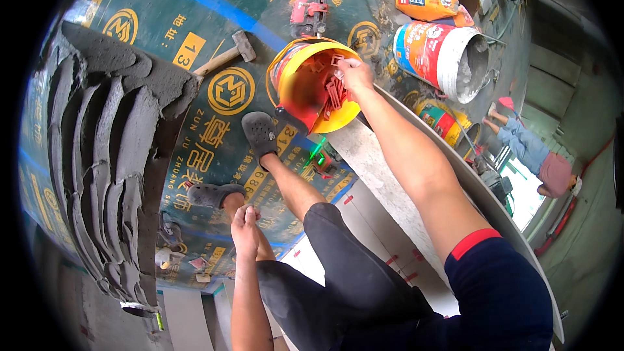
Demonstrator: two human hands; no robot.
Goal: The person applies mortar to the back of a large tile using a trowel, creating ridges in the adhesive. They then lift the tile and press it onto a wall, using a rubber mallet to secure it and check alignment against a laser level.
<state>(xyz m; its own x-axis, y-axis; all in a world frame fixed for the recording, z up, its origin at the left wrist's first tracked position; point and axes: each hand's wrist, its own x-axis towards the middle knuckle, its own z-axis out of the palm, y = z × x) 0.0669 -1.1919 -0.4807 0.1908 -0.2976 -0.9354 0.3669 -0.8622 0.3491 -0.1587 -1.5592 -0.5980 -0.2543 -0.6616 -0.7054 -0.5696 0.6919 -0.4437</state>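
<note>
Red wedges (335,92) inside the yellow bucket (342,120)

The right hand (357,78) appears to pinch a pale clip (337,60) at the bucket's mouth — likely a picking-out step. The left hand (246,225) is curled closed, its palm hidden. Next move probably calls for a firm pinch — and clearing the rim.

Interior building site, under renovation; dark green printed protective sheeting (151,25) covers the floor; broad flat slab (97,136) carries thick, ridged grey mortar; grey-headed hammer with wooden handle (222,60) lies alongside; white-and-orange plastic bucket (430,58), grey-caked inside, rests on its side; open orange sack (422,2) adjoins.
</note>
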